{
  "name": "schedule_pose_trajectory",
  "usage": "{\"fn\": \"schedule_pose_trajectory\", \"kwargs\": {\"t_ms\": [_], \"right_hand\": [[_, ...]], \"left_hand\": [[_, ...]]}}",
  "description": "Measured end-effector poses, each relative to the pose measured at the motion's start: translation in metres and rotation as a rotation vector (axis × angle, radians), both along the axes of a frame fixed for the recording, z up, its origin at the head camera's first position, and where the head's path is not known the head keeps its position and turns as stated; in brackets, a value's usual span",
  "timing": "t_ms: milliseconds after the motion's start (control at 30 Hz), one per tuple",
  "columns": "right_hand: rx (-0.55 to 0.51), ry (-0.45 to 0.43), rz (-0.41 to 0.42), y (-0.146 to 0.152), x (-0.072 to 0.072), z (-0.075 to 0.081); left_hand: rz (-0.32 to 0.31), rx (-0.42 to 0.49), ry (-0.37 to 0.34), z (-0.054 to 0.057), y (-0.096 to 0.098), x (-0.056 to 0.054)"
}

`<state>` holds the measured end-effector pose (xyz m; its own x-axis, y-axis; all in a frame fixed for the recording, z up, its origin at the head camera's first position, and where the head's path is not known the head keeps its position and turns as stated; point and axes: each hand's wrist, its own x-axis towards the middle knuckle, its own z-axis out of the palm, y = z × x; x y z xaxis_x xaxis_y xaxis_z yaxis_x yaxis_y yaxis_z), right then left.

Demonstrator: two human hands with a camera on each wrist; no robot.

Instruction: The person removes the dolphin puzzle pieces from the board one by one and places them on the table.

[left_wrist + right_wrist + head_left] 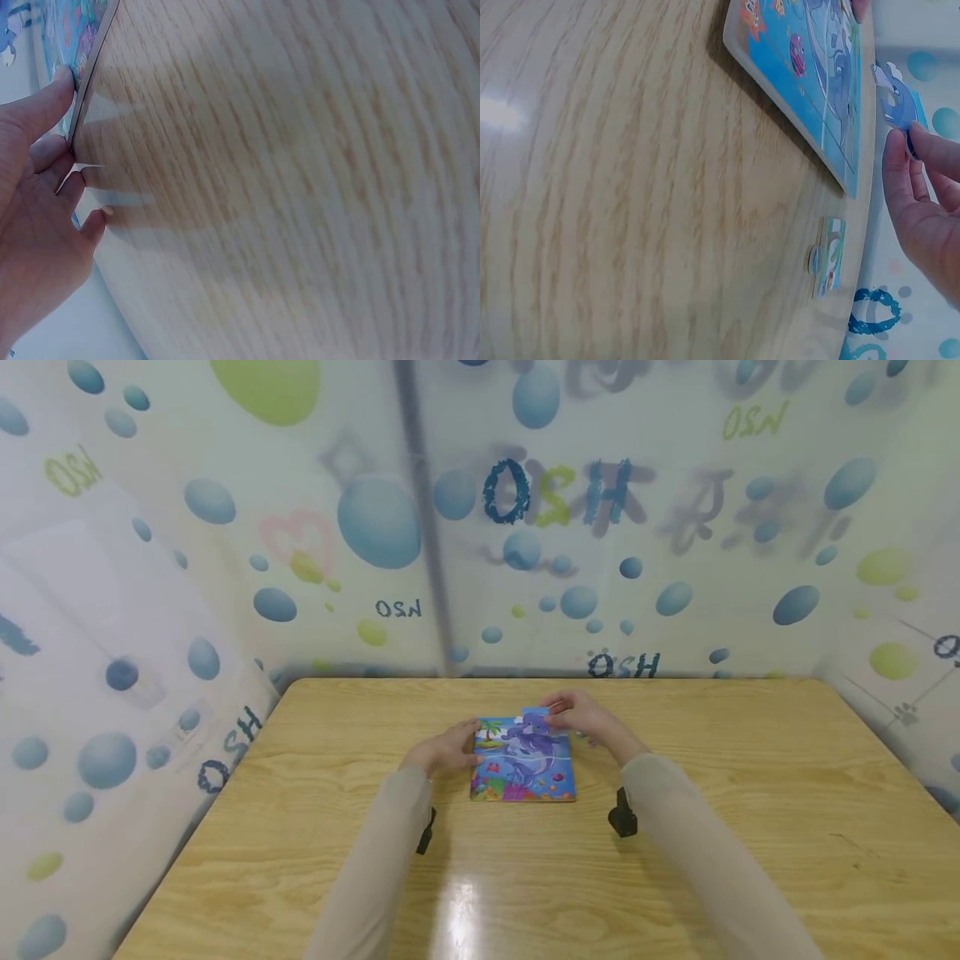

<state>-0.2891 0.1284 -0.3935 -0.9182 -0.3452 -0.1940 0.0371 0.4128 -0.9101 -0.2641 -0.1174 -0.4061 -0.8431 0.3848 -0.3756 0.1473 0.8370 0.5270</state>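
From where I stand, the person's left grip (444, 750) comes first: fingers loosely extended, not clenched, the thumb and fingertips touching the left edge of the puzzle board (525, 781). The board lies flat on the table (315, 860), dolphins and sea creatures printed across it. It looks like thin, stiff card or wood, light enough, I'd guess, to slide if nudged, so a side edge is the sensible place to steady it.

Over the board's top edge is a puzzle piece (901, 103) with a dolphin on it, pinched between thumb and fingertips of the right grip (585, 717); seen from the right wrist, it is held up off the board. It should weigh almost nothing and stay rigid, its printed face perhaps a little slick. I'd take it by its edges, as the narrow knobs could bend or fray under a hard squeeze.

Just beyond the board's right side, loose puzzle pieces (831, 255) sit close together on the table; I can't tell how many.
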Motion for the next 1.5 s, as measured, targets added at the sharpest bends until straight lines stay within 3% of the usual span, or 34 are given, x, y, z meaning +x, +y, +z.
{"fn": "schedule_pose_trajectory", "kwargs": {"t_ms": [700,967,1500], "right_hand": [[0.041,0.005,0.000,0.035,0.004,0.000],[-0.001,0.019,-0.024,0.051,0.004,-0.006],[0.001,-0.037,-0.073,0.076,0.006,-0.010]], "left_hand": [[0.001,0.034,-0.015,0.000,-0.001,0.002],[-0.006,0.054,-0.034,0.000,-0.002,0.002],[0.010,0.052,-0.032,0.001,0.000,0.004]]}}
